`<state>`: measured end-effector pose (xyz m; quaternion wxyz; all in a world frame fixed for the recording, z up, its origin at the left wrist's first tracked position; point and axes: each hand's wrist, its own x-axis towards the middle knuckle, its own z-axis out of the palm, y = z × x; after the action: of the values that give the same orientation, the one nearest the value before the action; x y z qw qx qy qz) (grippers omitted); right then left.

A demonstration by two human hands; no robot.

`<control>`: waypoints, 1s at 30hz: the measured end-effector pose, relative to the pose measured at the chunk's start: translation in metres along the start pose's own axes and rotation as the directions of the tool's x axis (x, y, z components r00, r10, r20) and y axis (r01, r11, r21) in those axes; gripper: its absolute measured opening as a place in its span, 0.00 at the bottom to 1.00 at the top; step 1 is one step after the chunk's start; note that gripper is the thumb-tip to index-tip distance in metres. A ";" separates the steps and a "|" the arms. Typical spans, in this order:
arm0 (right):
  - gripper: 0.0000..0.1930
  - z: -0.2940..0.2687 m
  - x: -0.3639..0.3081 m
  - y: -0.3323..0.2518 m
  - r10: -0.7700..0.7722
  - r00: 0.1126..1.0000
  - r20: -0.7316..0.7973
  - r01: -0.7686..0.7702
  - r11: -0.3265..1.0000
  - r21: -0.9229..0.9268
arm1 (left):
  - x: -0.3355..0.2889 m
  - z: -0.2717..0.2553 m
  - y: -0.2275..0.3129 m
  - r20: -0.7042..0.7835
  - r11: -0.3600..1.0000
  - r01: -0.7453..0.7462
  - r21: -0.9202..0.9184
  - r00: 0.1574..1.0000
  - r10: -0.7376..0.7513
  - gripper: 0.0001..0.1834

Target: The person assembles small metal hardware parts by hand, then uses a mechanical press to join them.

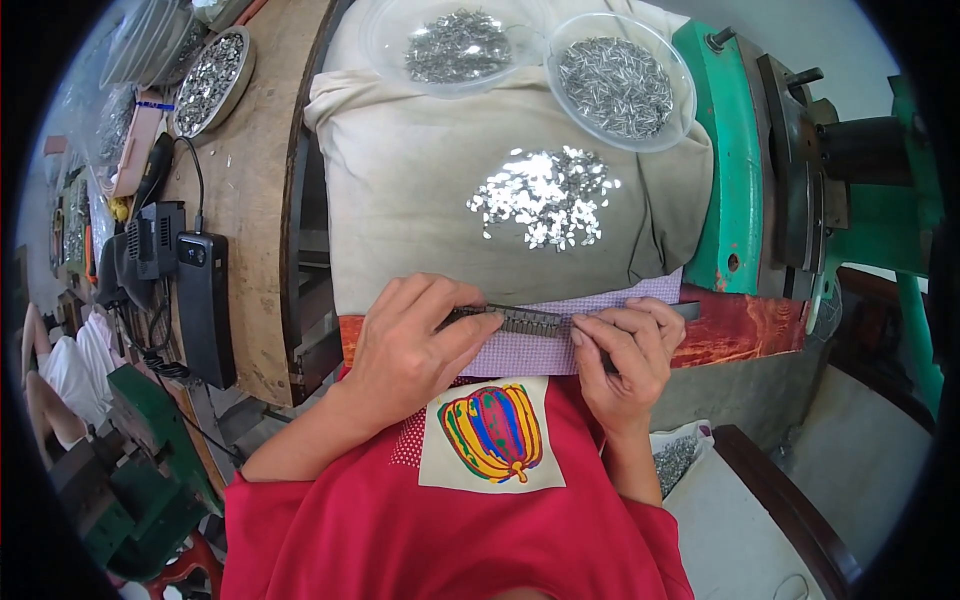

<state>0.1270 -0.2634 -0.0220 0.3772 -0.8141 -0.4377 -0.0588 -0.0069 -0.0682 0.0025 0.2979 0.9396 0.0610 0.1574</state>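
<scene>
The left hand's [408,338] fingers grip a dark ridged strip [530,321]. The right hand's [628,358] fingers bend at its other end, their hold unclear.

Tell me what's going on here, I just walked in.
A person in a red shirt is working on a dark ridged strip over a checked cloth. The left hand grips one end; the right hand has its fingertips at the other. Just beyond, a pile of small shiny pieces lies on a plain cloth.
</scene>
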 end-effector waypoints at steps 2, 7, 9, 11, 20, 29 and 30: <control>0.12 0.001 0.001 0.001 0.002 1.000 -0.008 -0.001 1.000 0.021 | -0.001 0.000 -0.001 -0.012 1.000 -0.008 0.005 1.000 0.008 0.17; 0.12 0.001 0.004 0.000 0.022 1.000 -0.010 -0.021 0.998 0.062 | -0.004 -0.003 -0.001 -0.031 0.999 0.045 -0.009 0.998 -0.045 0.19; 0.11 0.001 0.004 -0.001 0.025 1.000 -0.018 -0.023 0.997 0.069 | -0.006 -0.006 -0.002 0.000 0.999 0.053 -0.007 0.999 -0.053 0.22; 0.11 0.001 0.004 -0.001 0.026 0.999 -0.025 -0.024 0.997 0.076 | -0.006 -0.006 -0.002 0.000 0.999 -0.010 0.048 1.000 0.010 0.23; 0.10 0.003 0.007 -0.002 0.046 0.997 -0.069 -0.040 0.995 0.089 | -0.003 -0.006 -0.007 0.120 0.934 -0.257 0.250 0.965 0.233 0.23; 0.14 0.000 0.005 0.003 0.000 1.000 -0.018 0.002 0.995 0.098 | -0.004 -0.015 -0.015 0.093 0.984 -0.124 0.131 0.989 0.112 0.27; 0.15 -0.002 0.006 0.001 0.004 0.999 0.034 -0.007 0.997 0.074 | -0.005 -0.018 -0.018 0.104 0.988 -0.095 0.125 0.991 0.082 0.28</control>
<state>0.1320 -0.2612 -0.0183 0.3996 -0.8017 -0.4438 -0.0277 -0.0177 -0.0448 0.0052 0.2316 0.9653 0.0146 0.1197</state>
